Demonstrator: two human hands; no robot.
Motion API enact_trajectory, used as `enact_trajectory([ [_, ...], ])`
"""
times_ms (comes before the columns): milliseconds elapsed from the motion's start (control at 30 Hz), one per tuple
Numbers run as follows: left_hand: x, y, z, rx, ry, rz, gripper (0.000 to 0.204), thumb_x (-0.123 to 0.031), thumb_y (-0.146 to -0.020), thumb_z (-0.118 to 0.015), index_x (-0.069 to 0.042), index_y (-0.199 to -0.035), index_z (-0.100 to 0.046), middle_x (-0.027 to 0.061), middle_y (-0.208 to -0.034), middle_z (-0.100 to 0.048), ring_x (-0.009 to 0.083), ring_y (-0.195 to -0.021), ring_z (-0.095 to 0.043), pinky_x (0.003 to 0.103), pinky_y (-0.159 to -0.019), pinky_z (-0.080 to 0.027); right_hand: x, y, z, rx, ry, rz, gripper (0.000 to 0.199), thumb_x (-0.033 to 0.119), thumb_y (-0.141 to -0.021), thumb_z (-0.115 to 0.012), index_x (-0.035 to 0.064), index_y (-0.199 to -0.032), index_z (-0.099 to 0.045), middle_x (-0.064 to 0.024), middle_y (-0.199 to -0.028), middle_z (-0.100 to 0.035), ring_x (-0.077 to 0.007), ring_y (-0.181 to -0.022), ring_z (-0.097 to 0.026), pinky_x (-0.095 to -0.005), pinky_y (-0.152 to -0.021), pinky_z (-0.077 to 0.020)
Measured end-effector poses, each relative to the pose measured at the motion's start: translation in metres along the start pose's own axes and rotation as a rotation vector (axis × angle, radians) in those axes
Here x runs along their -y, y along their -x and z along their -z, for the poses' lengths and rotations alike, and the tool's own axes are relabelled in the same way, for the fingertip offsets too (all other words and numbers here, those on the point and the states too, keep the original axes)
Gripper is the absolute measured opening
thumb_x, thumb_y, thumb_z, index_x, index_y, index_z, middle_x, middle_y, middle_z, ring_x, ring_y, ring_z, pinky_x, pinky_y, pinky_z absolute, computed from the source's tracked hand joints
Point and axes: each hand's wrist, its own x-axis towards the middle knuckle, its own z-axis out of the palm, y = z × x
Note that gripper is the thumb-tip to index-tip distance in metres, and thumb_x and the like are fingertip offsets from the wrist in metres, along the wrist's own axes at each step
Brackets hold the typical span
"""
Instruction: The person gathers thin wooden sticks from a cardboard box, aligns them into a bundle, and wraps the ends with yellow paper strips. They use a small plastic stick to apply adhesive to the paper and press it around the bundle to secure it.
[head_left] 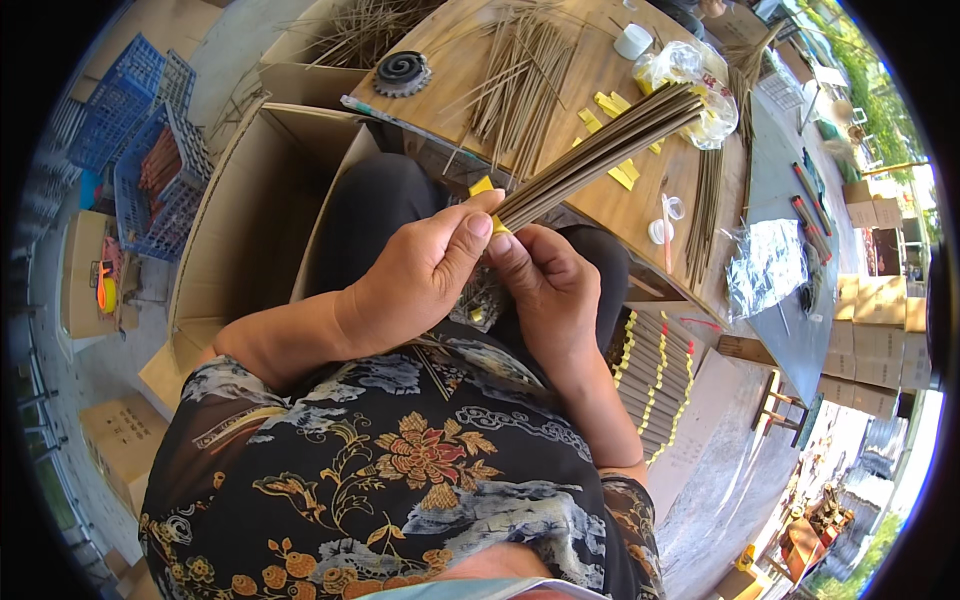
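A bundle of thin brown incense sticks [604, 158] slants up to the right over my lap, its lower end between my two hands. A yellow paper strip [482, 187] goes round that end, with a loose part standing up beside my left fingers. My left hand [415, 262] is closed, thumb pressed on the band. From the other side my right hand [553, 285] pinches the same place with thumb and curled fingers. The strip's underside is hidden by my fingers.
On the wooden table [450, 45] lie loose sticks [522, 90], yellow strips [620, 172], a plastic bag [715, 115] and a white tub [632, 41]. A cardboard box [240, 215] stands by my left knee. Yellow-banded bundles [655, 375] lie at the lower right. Blue crates [150, 190] stand far left.
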Motion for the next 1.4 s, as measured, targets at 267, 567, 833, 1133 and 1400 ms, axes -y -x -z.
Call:
enact_trajectory([
  [267,-0.008,0.018,-0.01,0.21,0.118,-0.08,0.044,-0.026,-0.095,-0.029,-0.005,-0.134,-0.026,-0.0002,-0.075,-0.046,0.004,-0.056,-0.039,0.016,-0.049,-0.035,-0.008,0.021,0.005,0.226,-0.543,0.161,0.019,0.012,-0.088,-0.05,-0.0033,-0.099,-0.047,-0.0103,-0.087,-0.057,-0.0191,-0.071,-0.06,-0.028,-0.064,-0.0499],
  [567,-0.025,0.038,-0.017,0.413,0.393,0.039,0.069,-0.035,-0.092,-0.037,-0.007,-0.137,0.007,0.0023,-0.075,-0.046,0.0042,-0.054,-0.04,0.016,-0.044,-0.034,-0.004,0.052,0.011,0.301,-0.627,0.312,0.023,0.011,-0.085,-0.054,-0.0046,-0.1,-0.047,-0.0147,-0.094,-0.056,-0.026,-0.072,-0.063,-0.0315,-0.064,-0.0538],
  [833,-0.03,0.045,-0.017,0.583,0.509,0.193,0.081,-0.046,-0.086,-0.045,0.001,-0.134,0.0,0.0021,-0.067,-0.049,0.0041,-0.049,-0.043,0.015,-0.042,-0.035,0.002,0.063,0.019,0.27,-0.379,0.552,0.018,0.009,-0.078,-0.061,-0.0018,-0.091,-0.053,-0.0105,-0.096,-0.051,-0.0219,-0.076,-0.059,-0.0319,-0.07,-0.0506],
  [1133,-0.023,0.037,-0.006,0.605,0.523,0.206,0.038,-0.036,-0.091,-0.04,-0.003,-0.085,-0.056,0.0019,-0.061,-0.049,0.0037,-0.045,-0.041,0.015,-0.041,-0.034,0.006,0.056,0.013,0.086,-0.272,0.495,0.026,0.009,-0.073,-0.068,-0.0024,-0.094,-0.058,-0.0034,-0.084,-0.053,-0.0147,-0.08,-0.053,-0.026,-0.072,-0.0433],
  [1400,-0.012,0.031,0.008,0.482,0.117,0.136,0.037,-0.035,-0.092,-0.04,-0.001,-0.09,-0.056,-0.0005,-0.062,-0.049,0.003,-0.049,-0.04,0.016,-0.045,-0.033,0.015,0.05,0.011,0.018,-0.28,-0.078,0.022,0.011,-0.075,-0.064,-0.0024,-0.09,-0.054,-0.0021,-0.076,-0.057,-0.0059,-0.069,-0.051,-0.0189,-0.062,-0.0419],
])
